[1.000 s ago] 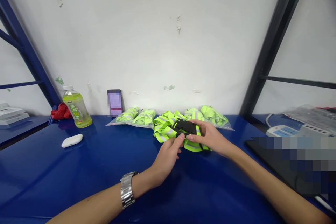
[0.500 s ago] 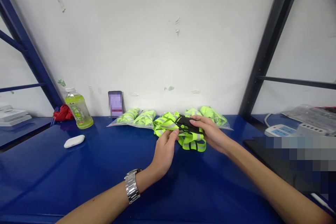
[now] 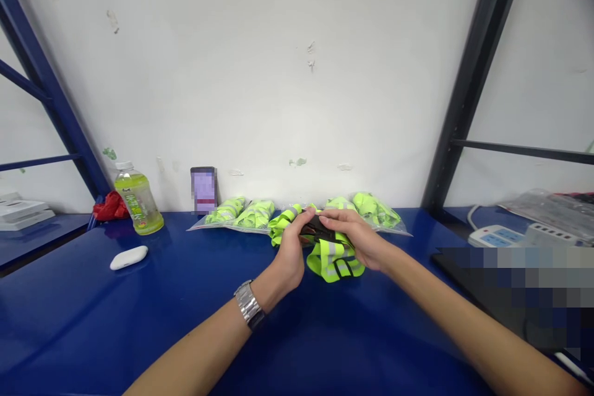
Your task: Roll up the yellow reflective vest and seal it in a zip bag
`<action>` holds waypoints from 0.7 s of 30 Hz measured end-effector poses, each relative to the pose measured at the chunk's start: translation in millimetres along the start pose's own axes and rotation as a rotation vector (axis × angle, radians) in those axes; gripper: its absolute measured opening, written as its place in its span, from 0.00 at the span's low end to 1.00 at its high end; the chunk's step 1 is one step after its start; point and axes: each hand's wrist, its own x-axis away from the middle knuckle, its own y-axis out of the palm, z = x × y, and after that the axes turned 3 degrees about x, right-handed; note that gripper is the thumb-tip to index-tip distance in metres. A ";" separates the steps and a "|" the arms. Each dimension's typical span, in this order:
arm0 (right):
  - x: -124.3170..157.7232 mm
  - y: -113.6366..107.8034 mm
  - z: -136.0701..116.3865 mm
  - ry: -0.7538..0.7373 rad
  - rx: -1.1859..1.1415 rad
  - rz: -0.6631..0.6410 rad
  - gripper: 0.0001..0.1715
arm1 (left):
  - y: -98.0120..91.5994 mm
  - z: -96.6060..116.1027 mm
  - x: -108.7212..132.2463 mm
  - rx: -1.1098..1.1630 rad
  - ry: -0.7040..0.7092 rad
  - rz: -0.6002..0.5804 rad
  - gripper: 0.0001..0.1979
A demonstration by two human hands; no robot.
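Between my hands is a bundled reflective vest [image 3: 331,258] made of neon yellow-green straps with silver stripes and black parts. My left hand [image 3: 293,247] is closed on the bundle's left side, thumb on top of a black part. From the right, my right hand [image 3: 357,234] pinches the same black part, with its thumb and fingers close to the left thumb. A loop of strap hangs below toward the table. Behind the bundle, several clear bags [image 3: 254,215] with similar neon straps lie along the wall. Some of the fingers are hidden under the bundle.
On the blue table [image 3: 195,297] stand a drink bottle [image 3: 139,198] and a phone [image 3: 204,190] leaning on the wall. A white earbud case [image 3: 129,258] lies at the left. Further right are a power strip [image 3: 496,236] and a dark flat object [image 3: 492,297].
My left hand has shifted up, its thumb now over the black part. My right hand has moved slightly left, closer to it. The black part is gathered between both hands.
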 end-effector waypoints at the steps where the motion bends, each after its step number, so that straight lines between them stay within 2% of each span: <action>1: -1.2 1.0 0.5 0.009 0.102 -0.007 0.22 | 2.9 2.8 -4.0 0.027 -0.005 0.044 0.10; 2: -1.5 2.4 1.1 -0.022 0.240 0.046 0.22 | 6.1 5.4 -8.0 0.054 -0.008 0.077 0.08; 3: -0.5 4.6 1.5 -0.096 0.397 0.162 0.22 | 9.7 7.6 -12.0 0.082 -0.005 0.105 0.07; 6: 12.6 19.3 -1.3 -0.455 0.764 0.569 0.20 | 20.8 13.5 -24.0 0.135 0.055 0.177 0.04; 7: 19.6 26.6 -3.5 -0.540 0.798 0.592 0.17 | 24.0 15.9 -27.8 0.150 0.070 0.196 0.02; 8: 26.9 34.6 -5.9 -0.572 0.784 0.522 0.14 | 26.7 19.0 -31.3 0.165 0.079 0.208 0.01; 9: 33.5 42.7 -7.9 -0.534 0.753 0.394 0.12 | 28.6 22.8 -34.5 0.177 0.085 0.212 0.01; 10: 38.6 50.2 -9.1 -0.428 0.726 0.265 0.12 | 29.9 27.1 -37.1 0.187 0.091 0.209 0.02; 13: 39.4 65.5 -5.2 -0.226 0.582 0.139 0.16 | 30.0 39.4 -41.8 0.206 0.115 0.186 0.04; 17: 15.2 72.0 8.2 -0.030 -0.065 -0.112 0.30 | 26.2 42.7 -41.2 0.206 0.126 0.173 0.05; 19: 2.7 74.8 11.0 0.018 -0.330 -0.150 0.34 | 25.8 39.2 -38.6 0.187 0.109 0.148 0.07; 21: -7.3 78.4 10.4 -0.002 -0.494 -0.084 0.36 | 28.0 35.6 -34.5 0.193 0.095 0.121 0.09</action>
